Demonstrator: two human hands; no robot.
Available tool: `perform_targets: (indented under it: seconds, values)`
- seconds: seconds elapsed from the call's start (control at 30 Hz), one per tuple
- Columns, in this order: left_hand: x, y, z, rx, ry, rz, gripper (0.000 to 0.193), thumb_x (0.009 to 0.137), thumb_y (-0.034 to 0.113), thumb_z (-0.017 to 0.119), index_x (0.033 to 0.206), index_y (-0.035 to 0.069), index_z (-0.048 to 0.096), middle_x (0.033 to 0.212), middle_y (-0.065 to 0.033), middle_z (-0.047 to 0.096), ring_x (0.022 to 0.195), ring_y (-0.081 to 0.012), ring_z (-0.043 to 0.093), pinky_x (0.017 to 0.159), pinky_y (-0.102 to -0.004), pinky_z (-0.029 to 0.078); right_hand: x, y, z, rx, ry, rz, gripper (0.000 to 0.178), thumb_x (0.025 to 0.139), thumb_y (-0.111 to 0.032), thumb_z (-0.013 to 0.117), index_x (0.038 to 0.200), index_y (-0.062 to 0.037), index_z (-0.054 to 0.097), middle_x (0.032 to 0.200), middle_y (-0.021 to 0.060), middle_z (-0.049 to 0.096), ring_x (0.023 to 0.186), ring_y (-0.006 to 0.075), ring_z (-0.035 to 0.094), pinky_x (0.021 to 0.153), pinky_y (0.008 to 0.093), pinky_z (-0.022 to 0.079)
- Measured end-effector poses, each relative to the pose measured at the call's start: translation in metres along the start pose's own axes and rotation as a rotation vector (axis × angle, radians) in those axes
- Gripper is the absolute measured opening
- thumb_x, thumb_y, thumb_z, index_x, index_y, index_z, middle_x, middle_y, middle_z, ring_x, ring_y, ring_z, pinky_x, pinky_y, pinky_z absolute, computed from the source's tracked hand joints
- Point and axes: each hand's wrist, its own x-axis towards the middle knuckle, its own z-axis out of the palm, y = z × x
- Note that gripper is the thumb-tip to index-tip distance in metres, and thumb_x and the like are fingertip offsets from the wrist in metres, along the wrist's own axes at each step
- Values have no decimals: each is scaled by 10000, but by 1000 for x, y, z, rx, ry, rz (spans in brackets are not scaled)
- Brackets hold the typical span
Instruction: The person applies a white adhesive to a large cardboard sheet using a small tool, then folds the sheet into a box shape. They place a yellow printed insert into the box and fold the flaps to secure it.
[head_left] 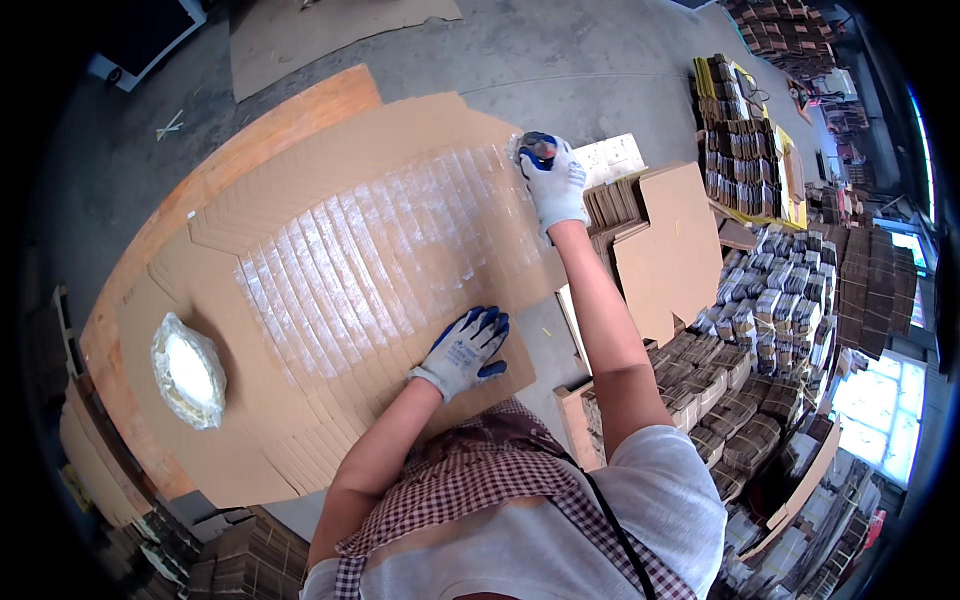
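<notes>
You wear a white knit work glove on your left hand (465, 350), its fingers (487, 322) and palm side coated in blue, with a small printed mark on the back. Your right hand (553, 185) has a matching white glove with blue coating showing at the fingertips. Both forearms are bare. Your grey-white short-sleeved shirt lies under a red-and-white checked apron, and a thin dark strap crosses your right shoulder.
</notes>
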Motion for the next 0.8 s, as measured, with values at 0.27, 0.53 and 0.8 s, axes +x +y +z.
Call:
perform_targets:
  seconds: [0.27, 0.53, 0.8]
  values:
    - [36, 20, -13, -93, 9, 32, 600, 899, 529, 504, 1261, 54, 558, 1344, -131, 512, 1279, -283, 440, 1098, -451, 316, -2, 14, -21, 762, 36, 489, 157, 870, -33, 672, 1018, 12, 641, 906, 71, 683, 724, 139, 651, 640, 266, 564]
    - [172, 27, 21, -305, 132, 30, 469, 982, 365, 366, 1336, 88, 499, 1414, -116, 464, 1351, -285, 369, 1136, -439, 248, 21, -6, 8, 657, -81, 356, 239, 845, -50, 703, 1071, 7, 645, 909, 53, 681, 739, 117, 641, 630, 240, 538]
    - [214, 28, 62, -134, 131, -238, 468, 1037, 330, 285, 1455, 131, 348, 1483, -62, 384, 1361, -232, 348, 1143, -361, 264, 51, 38, 35, 195, 39, 175, 338, 773, -280, 767, 936, -23, 620, 944, 134, 653, 842, 309, 651, 760, 396, 502]
